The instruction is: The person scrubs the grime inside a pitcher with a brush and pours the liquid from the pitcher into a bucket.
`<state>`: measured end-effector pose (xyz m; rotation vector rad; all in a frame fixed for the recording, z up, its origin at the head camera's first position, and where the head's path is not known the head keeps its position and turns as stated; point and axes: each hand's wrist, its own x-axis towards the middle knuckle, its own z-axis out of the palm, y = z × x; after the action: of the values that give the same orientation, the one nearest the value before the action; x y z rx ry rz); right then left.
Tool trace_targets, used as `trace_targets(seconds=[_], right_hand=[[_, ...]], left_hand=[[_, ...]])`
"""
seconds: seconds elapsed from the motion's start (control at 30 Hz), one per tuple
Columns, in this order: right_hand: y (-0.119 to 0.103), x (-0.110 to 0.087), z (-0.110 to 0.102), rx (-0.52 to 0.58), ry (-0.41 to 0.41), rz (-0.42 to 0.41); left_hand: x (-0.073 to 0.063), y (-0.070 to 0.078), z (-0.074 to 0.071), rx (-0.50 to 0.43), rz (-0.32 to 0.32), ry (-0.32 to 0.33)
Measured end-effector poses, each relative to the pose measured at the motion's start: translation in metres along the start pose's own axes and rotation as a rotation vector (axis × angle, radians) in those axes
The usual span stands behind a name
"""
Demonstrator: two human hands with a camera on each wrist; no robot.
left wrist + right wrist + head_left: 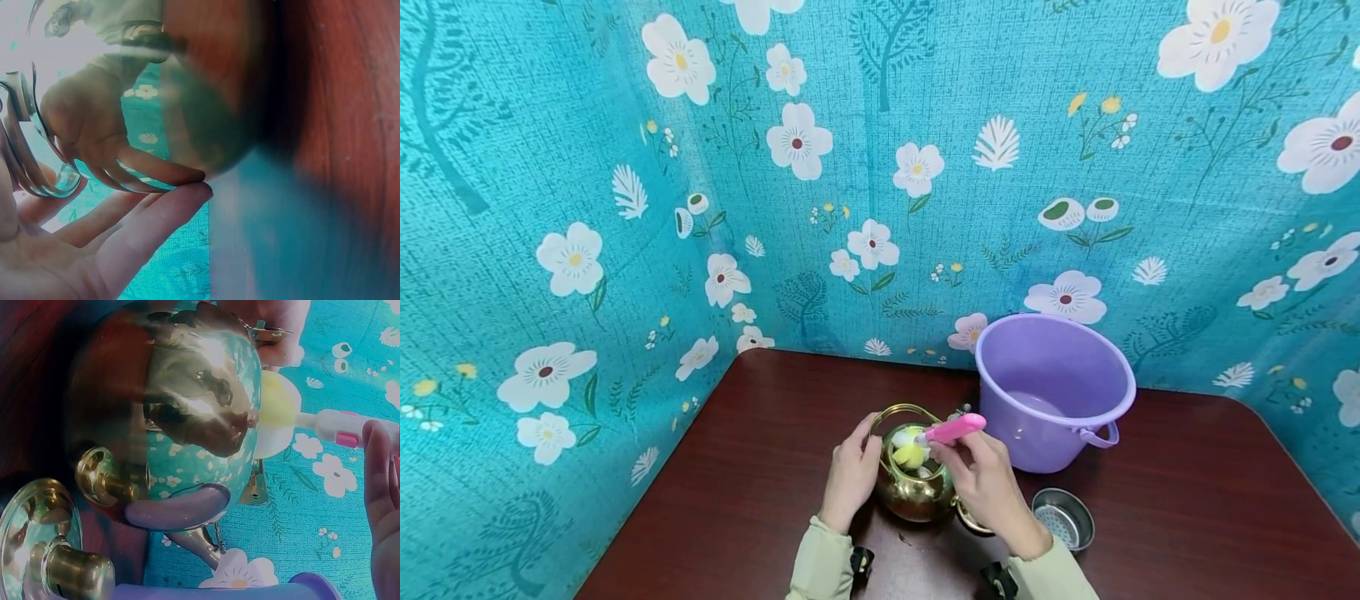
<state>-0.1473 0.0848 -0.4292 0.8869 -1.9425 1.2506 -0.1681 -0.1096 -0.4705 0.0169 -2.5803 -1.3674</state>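
In the head view a shiny brass kettle (917, 504) stands on the table with its top uncovered and its bail handle (901, 408) raised. My left hand (852, 473) grips its left side near the handle; the left wrist view shows fingertips (187, 200) against the rounded body (187, 106). A sponge brush with a pink-and-white handle (955, 428) is held by my right hand (988, 492). Its yellow-and-white head (910, 454) sits at the kettle's mouth, and in the right wrist view the sponge head (278, 412) shows above the rim.
A brass lid (40, 534) lies on the table right of the kettle. Farther right is a small metal strainer cup (1063, 521) with a perforated bottom. Behind it stands a purple bucket (1052, 392). Flowered teal cloth (865, 200) hangs behind the dark red table (760, 467).
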Motion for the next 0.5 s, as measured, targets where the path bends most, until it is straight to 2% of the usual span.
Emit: trace_targets(seconds=[0.23, 0.5], right_hand=[[-0.0033, 0.0008, -0.0034, 0.013, -0.042, 0.101], [-0.0075, 0.0036, -0.0066, 0.046, -0.078, 0.148]], left_hand=[[0.0000, 0.0010, 0.0011, 0.003, -0.013, 0.002], [-0.0002, 0.0022, 0.0015, -0.002, -0.010, 0.006]])
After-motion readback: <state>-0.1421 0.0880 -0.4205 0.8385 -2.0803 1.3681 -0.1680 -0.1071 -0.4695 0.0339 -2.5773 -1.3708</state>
